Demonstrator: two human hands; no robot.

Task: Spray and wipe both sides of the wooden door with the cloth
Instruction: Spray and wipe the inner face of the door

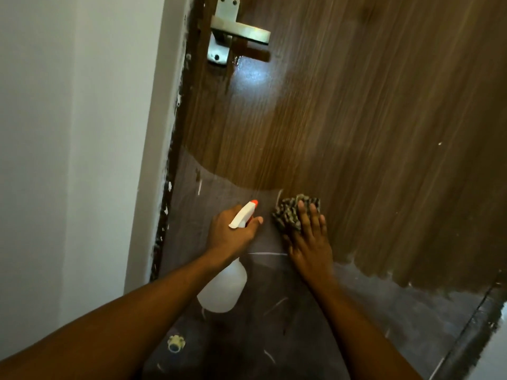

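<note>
The wooden door [343,111] fills the upper right, brown grain above and a grey scuffed lower panel [384,305] below. A wet glossy patch shines under the metal handle [238,30]. My left hand [233,234] grips the neck of a white spray bottle [225,289] with an orange nozzle tip, pointed at the door. My right hand [310,239] presses a checkered cloth [290,212] flat against the door with straight fingers, where the brown meets the grey.
A white wall and door frame [82,160] stand at the left, with chipped paint along the door's edge. A small round stopper [175,342] sits low by the door's base. A dark door edge [472,319] runs at the lower right.
</note>
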